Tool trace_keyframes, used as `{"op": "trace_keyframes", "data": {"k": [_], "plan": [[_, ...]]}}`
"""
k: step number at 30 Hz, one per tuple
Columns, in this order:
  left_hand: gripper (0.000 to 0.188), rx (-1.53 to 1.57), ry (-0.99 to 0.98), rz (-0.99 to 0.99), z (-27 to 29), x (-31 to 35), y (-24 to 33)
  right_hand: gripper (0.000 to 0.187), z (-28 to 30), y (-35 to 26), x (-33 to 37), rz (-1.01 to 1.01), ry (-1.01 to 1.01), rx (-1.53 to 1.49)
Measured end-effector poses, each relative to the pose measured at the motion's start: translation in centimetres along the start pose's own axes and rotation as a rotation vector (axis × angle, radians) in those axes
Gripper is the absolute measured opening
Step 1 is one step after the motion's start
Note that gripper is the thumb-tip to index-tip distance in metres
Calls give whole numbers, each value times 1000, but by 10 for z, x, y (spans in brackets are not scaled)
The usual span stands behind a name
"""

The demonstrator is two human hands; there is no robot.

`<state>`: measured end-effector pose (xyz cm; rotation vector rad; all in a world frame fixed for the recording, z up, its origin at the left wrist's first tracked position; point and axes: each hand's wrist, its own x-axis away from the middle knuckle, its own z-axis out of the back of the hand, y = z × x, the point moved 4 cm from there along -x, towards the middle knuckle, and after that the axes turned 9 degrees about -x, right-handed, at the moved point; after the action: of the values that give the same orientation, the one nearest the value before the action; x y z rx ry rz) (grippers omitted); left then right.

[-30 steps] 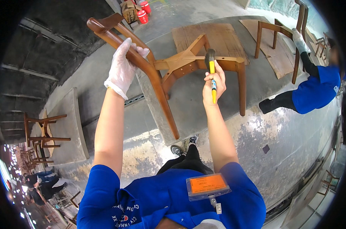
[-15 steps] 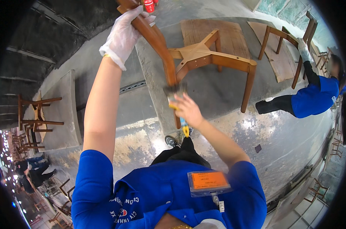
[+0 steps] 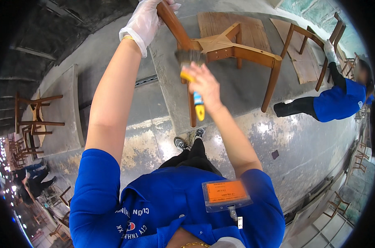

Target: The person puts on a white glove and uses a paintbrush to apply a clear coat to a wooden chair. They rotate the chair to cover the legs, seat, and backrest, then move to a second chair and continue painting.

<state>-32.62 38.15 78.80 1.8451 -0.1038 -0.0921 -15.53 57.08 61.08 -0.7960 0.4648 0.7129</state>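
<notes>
A brown wooden chair frame [image 3: 253,54] rests on a grey work surface, its legs and crossed pale struts showing. In a thin translucent glove, my left hand [image 3: 144,22] is wrapped round the upper part of the frame's near leg. My bare right hand [image 3: 206,87] grips a paintbrush [image 3: 199,99] with a yellow and blue handle. The dark bristles lie against that same leg, below my left hand. Some of the right fingers are blurred by motion.
Flat brown boards [image 3: 233,29] lie on the grey work surface [image 3: 166,70]. At the right, a person in a blue shirt [image 3: 340,101] handles another chair frame [image 3: 305,35]. More chair frames [image 3: 38,111] stand at the left. A dark scrap [image 3: 275,154] lies on the worn floor.
The brush and my right hand have moved up along the leg. My left hand has shifted slightly up and right, and the view has shifted a little.
</notes>
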Motion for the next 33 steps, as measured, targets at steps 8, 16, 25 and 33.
{"op": "trace_keyframes", "data": {"k": [8, 16, 25, 33], "plan": [[24, 18, -20, 61, -4, 4, -4, 8, -88, -14, 183, -333, -732, -70], [21, 44, 4, 106, -17, 8, -14, 17, 35, 13, -47, -76, -5, -180], [30, 32, -63, 31, -13, -9, -52, 5, -68, -15, 195, -176, -585, -8], [21, 80, -75, -48, -37, 1, -67, 7, 58, 44, 390, -1276, 250, -225]]}}
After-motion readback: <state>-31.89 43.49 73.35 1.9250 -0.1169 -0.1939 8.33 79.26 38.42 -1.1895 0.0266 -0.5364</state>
